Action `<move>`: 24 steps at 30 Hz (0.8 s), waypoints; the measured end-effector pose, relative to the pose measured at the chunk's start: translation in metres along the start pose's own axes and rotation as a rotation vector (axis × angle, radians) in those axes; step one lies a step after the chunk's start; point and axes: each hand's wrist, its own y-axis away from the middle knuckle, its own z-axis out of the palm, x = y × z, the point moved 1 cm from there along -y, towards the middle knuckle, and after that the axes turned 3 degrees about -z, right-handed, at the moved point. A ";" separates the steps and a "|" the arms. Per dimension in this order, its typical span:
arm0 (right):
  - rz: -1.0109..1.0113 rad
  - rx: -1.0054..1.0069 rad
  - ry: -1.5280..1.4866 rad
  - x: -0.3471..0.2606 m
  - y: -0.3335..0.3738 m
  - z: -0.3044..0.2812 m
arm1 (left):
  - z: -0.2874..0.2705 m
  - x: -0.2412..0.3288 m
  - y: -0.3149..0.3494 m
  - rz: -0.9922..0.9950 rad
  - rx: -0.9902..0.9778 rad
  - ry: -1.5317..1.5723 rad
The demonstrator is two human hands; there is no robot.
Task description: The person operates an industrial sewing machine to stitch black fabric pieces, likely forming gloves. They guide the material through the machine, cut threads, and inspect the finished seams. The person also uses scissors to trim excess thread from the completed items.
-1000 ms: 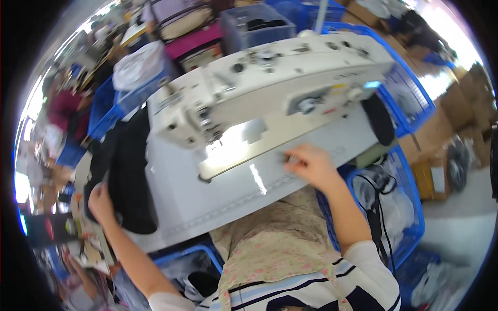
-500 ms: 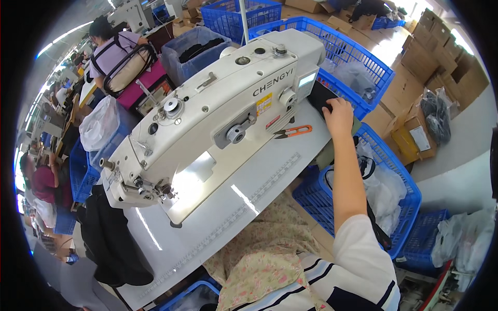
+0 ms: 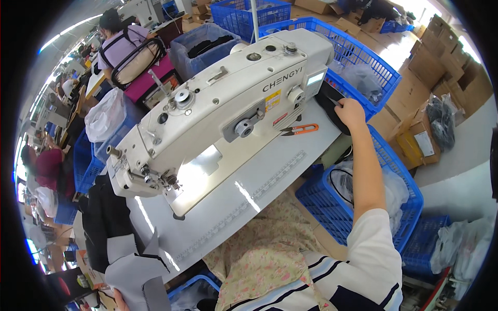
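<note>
My right hand point(image 3: 351, 114) is at the right end of the sewing machine's table, its fingers pinched on the edge of a black fabric piece point(image 3: 332, 106). That fabric lies beside the machine's pillar. At the lower left, my left hand point(image 3: 120, 300) shows only in part, closed on a grey fabric piece point(image 3: 134, 272) with dark edges. Between the two stands a white sewing machine point(image 3: 207, 103), its lamp lit over the needle plate. Orange-handled thread snips point(image 3: 301, 129) lie on the grey table point(image 3: 223, 207) near the right hand. A black cloth point(image 3: 106, 212) hangs at the table's left end.
Blue crates point(image 3: 412, 228) with clear plastic bags stand right of the table, and another blue crate point(image 3: 381, 85) is behind the machine. Cardboard boxes point(image 3: 415, 142) sit further right. A person in a lilac top point(image 3: 124, 46) sits at the far left.
My left hand has come into view at the lower left with the grey fabric, which has risen over the table's left end. My right hand has shifted slightly right, fingers now pinching the black fabric.
</note>
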 end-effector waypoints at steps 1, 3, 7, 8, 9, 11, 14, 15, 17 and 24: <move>0.011 0.031 0.035 0.007 -0.001 0.000 | 0.002 0.000 0.000 0.003 -0.015 -0.004; 0.006 0.133 0.019 0.016 -0.015 -0.011 | -0.011 0.003 0.005 0.015 -0.029 -0.010; 0.222 0.530 -0.290 0.080 -0.039 -0.044 | -0.044 0.022 0.020 0.081 -0.075 -0.017; 0.253 0.597 -0.310 0.094 -0.038 -0.052 | -0.049 0.031 0.022 0.126 -0.103 -0.022; 0.323 0.496 -0.323 0.091 -0.032 -0.064 | -0.053 0.053 0.038 0.200 -0.099 -0.067; 0.241 0.764 -0.548 0.053 0.001 -0.080 | -0.028 0.100 0.081 0.360 -0.023 -0.261; 0.147 0.814 -0.895 -0.033 0.064 -0.097 | 0.047 0.153 0.164 0.516 0.081 -0.648; 0.063 0.787 -0.698 -0.053 0.085 -0.090 | 0.059 0.154 0.177 0.583 -0.089 -0.817; -0.336 0.729 -0.416 -0.090 0.126 -0.072 | 0.103 0.149 0.206 0.872 -0.389 -1.084; -0.940 0.015 -0.389 -0.173 0.178 -0.011 | 0.203 0.049 0.247 0.890 -1.105 -1.249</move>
